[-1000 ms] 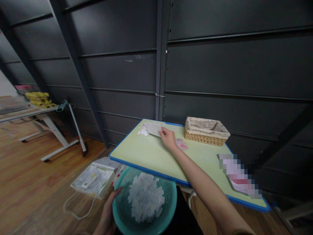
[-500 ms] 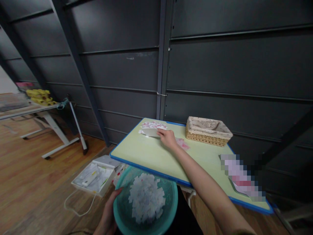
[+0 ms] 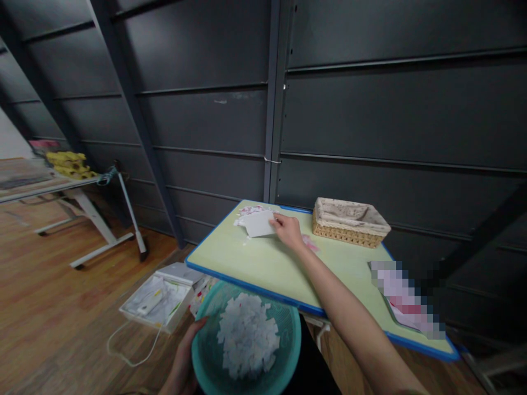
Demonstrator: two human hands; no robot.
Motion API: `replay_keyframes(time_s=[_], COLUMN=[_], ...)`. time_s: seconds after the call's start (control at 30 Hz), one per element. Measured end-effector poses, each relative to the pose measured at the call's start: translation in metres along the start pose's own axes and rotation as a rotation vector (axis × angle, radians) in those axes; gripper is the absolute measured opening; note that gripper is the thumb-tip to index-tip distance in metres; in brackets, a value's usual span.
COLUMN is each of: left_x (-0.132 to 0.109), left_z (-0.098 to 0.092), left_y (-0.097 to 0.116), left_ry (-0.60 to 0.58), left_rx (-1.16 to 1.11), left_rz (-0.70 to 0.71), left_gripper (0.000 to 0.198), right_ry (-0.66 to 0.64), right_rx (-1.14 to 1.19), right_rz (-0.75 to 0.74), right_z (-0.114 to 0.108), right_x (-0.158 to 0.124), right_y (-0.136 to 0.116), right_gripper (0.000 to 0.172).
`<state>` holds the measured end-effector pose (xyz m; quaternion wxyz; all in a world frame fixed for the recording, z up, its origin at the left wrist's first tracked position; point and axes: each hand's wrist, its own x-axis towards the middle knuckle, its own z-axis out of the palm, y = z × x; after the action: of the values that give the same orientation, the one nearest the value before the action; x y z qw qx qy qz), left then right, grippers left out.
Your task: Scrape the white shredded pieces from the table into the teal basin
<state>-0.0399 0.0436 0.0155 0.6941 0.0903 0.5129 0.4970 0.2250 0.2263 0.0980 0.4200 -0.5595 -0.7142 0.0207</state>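
My left hand [image 3: 187, 351] grips the left rim of a teal plastic basket [image 3: 288, 351], tucked under the table's near edge. Inside it lies a heap of small white paper pieces [image 3: 249, 334]. Over the pale yellow table [image 3: 230, 258], my right hand [image 3: 287, 229] pinches a flat white card [image 3: 258, 224] by its right edge, tilted with its broad face toward me. Right behind the card sits a pile of white and reddish paper scraps [image 3: 252, 209], partly hidden by it. A pinkish patch [image 3: 310, 243] shows on the table beside my right wrist.
A lined wicker basket [image 3: 349, 222] stands at the table's back right. A tray with a blurred-out item [image 3: 405, 302] lies at the right end. On the floor at left is an open white box [image 3: 158, 302] with a cord. Dark panels [image 3: 206, 120] rise behind the table.
My right hand has turned the card so more of its face shows, and drawn it slightly nearer. A few scraps now lie in front of the pile. My left hand still grips the teal basket.
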Motion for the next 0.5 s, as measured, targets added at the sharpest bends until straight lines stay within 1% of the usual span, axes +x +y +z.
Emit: replay_keyframes(time_s=[0.1,0.2,0.3,0.43,0.5], left_x=[-0.0013,-0.0025,-0.0044,-0.0066,-0.0065], left_z=[0.0017,0.0034,0.0048,0.0059,0.0062], left_y=[-0.0005,-0.0001,0.0018,0.0044,0.0045], left_ry=[0.030,0.051,0.036,-0.002,0.001], left_rx=[0.026,0.036,0.026,-0.021,-0.033], left_rz=[0.007,0.028,0.022,-0.046,-0.041], left_gripper=[0.007,0.008,0.007,0.011,0.011], right_ry=[0.003,-0.034,-0.020,0.014,0.005], right_rx=[0.064,0.017,-0.041,0.007,0.029], right_rz=[-0.019,-0.017,0.017,0.027,0.022], right_z=[-0.0007,-0.0006,-0.0024,-0.0051,-0.0045], right_x=[-0.0005,-0.0014,-0.0010,0.0007,0.0009], right_y=[-0.0011,-0.0029,-0.0040,-0.0034,-0.0026], right_gripper=[0.025,0.025,0.024,0.024,0.024])
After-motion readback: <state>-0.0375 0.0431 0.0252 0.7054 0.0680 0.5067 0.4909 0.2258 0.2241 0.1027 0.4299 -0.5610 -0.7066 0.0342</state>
